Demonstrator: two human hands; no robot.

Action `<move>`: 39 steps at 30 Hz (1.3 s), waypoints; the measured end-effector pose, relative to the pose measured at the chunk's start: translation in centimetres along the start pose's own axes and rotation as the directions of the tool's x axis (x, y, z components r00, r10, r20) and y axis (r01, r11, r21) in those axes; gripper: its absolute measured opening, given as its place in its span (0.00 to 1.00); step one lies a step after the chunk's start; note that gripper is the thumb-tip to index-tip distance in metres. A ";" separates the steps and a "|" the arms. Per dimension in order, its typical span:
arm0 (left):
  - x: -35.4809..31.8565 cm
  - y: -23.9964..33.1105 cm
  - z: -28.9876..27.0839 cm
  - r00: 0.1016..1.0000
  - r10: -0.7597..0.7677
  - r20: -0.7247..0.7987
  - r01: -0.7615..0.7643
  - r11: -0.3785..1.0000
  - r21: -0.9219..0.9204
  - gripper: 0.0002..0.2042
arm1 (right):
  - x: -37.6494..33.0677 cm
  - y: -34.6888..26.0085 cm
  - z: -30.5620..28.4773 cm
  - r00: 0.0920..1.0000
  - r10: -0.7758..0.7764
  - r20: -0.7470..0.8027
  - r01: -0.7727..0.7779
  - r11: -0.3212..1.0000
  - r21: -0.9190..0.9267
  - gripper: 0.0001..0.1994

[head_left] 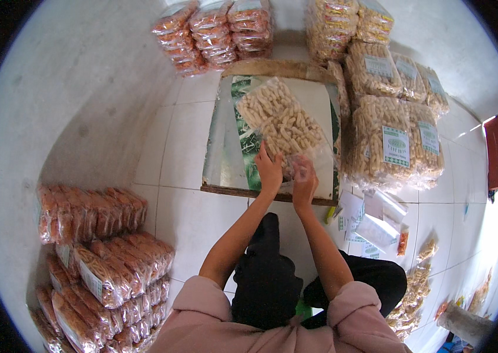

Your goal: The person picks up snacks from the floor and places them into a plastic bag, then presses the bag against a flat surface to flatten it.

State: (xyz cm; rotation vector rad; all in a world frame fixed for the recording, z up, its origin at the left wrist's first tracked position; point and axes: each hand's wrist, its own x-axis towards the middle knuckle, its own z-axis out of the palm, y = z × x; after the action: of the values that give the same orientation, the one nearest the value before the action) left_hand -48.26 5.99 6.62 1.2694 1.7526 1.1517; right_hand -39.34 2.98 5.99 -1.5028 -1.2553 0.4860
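A clear plastic bag (281, 120) of pale finger-shaped snacks lies on a flat board (225, 147) on the floor in front of me. Both hands are at its near, open end. My left hand (270, 169) pinches the bag's mouth on the left. Beside it, my right hand (304, 179) grips the crumpled plastic on the right. The hands are almost touching. My forearms reach up from the lower edge, over my dark-trousered knees.
Stacked bags of the same pale snacks (393, 132) stand right of the board. Reddish snack bags are piled at the back (214, 32) and at my left (99, 247). Loose paper labels and empty plastic bags (372, 223) lie on the white tiles at right. A grey wall (55, 106) rises left.
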 end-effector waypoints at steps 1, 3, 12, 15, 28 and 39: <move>0.0 0.1 0.0 1.000 -0.001 0.000 0.001 1.000 -0.002 0.31 | 0.0 -0.3 -0.2 0.998 0.055 0.014 -0.055 0.997 0.050 0.13; 0.0 0.1 -0.1 1.000 -0.027 0.011 0.026 0.999 0.021 0.31 | 0.5 -0.8 -0.5 0.991 0.113 0.071 -0.116 0.993 0.036 0.13; -0.2 -0.1 0.8 0.999 0.020 -0.038 -0.018 0.999 0.041 0.30 | 1.6 0.4 0.5 0.985 -0.167 0.052 0.174 0.967 -0.186 0.08; 0.3 -0.4 0.5 0.999 -0.010 -0.053 0.011 1.000 0.008 0.30 | 1.4 0.1 0.6 0.986 -0.136 0.100 0.152 0.974 -0.168 0.06; 0.6 -0.1 0.6 0.988 -0.129 -0.086 0.117 0.983 -0.138 0.31 | 2.3 -0.5 -3.9 0.820 -0.093 0.565 0.058 0.995 0.080 0.19; -0.8 -0.5 0.2 0.991 -0.135 0.027 0.137 0.953 -0.270 0.42 | 2.0 1.1 -0.5 0.882 -0.176 0.436 0.254 0.959 -0.125 0.20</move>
State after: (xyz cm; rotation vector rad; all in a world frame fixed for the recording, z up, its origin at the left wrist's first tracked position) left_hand -47.98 5.19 6.09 0.9731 1.5843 1.2543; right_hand -37.67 4.64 5.82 -1.4234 -1.8282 0.5810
